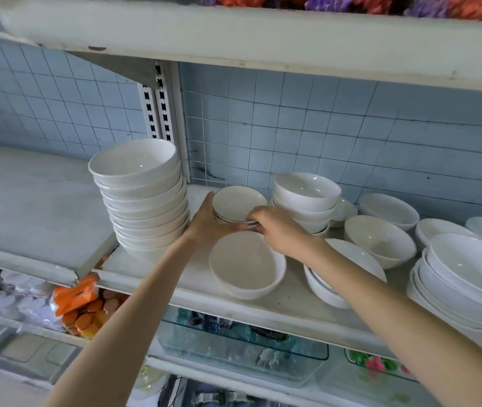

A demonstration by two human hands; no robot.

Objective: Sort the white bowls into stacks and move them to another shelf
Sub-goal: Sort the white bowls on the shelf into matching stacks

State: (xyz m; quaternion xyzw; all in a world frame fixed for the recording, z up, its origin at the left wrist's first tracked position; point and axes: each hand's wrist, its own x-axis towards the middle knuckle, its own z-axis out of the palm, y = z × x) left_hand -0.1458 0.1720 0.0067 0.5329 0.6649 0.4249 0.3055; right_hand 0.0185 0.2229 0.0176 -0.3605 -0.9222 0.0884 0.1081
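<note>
- Shelf: all the white ware in view sits on this one level. By my read the move to another shelf hasn't started.
- Tall stack at the left end: about a dozen bowls nested and leaning a bit. Sorting is done for that size.
- Oval dishes at the far right: piled up.
- Short stack mid-shelf: a few bowls, part done.
- Loose bowls: front bowl, right bowl and back bowl are unstacked. These are your remaining sort work.
- Small dishes: a low pile with dark rims, between the tall and short stacks, behind the front bowl.
- Your left hand and right hand: each grip is clamped on the small dishes, one per side. I can't tell whether the pile is lifted.
</note>
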